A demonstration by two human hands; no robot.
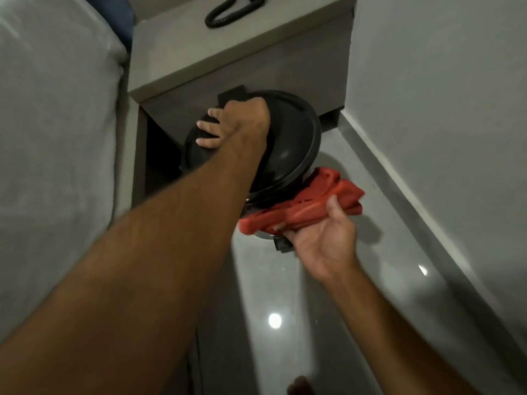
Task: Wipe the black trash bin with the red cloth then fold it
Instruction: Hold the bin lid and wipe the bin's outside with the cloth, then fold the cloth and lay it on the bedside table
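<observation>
The black trash bin (288,143) stands on the floor in front of the bedside cabinet, its round lid facing me. My left hand (236,124) rests on the far left of the lid, fingers curled over its rim. My right hand (322,238) holds the bunched red cloth (308,203) against the bin's front right side, just below the lid. A small black pedal (281,243) shows under the cloth. The bin's body is mostly hidden by the lid and my arm.
A grey bedside cabinet (242,52) stands behind the bin, with a coiled black phone cord (225,12) on top. A bed (57,138) fills the left side. A wall (442,109) runs along the right. The glossy floor (285,323) lies below.
</observation>
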